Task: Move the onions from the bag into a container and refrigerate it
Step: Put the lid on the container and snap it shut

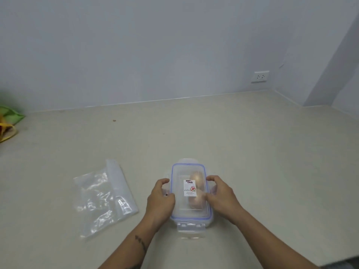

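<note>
A clear plastic container [191, 212] with a blue-sealed lid and a white label stands on the counter in front of me. Brownish onions [195, 202] show dimly through the lid. My left hand [160, 199] grips the container's left side at the side clip. My right hand [220, 197] grips its right side, fingers over the right clip. The near end clip sticks out flat toward me. The clear plastic bag [104, 199] lies flat and crumpled on the counter to the left, apart from the container.
The beige counter [252, 152] runs back to a pale wall with a power socket [260, 76] at the right. A green and yellow cloth bag [8, 121] sits at the far left edge.
</note>
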Motion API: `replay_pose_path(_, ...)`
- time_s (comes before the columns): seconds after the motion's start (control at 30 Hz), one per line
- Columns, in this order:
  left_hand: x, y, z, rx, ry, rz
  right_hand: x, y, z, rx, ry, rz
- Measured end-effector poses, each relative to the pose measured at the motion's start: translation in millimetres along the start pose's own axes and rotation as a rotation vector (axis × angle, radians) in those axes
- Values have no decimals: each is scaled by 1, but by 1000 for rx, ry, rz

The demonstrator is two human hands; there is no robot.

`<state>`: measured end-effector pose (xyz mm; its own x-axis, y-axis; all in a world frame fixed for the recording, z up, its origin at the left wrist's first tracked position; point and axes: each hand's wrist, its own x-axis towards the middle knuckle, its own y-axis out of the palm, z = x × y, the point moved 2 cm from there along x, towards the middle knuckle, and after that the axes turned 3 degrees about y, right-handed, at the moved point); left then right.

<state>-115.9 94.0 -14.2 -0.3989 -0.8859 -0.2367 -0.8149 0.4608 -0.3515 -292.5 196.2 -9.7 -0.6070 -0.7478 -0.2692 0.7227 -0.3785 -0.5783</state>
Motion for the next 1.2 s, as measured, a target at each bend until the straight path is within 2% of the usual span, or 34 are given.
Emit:
replay_pose_path(0.2,-9,-37,23,5,-7,9,-14,29,18,-6,-1,-17)
replay_pose_path(0.7,5,-47,25,42,72,94,-11,32,24,-100,12,-156)
replay_pose_path(1.2,6,-46,36,35,97,72,-15,34,18,-77,27,-138)
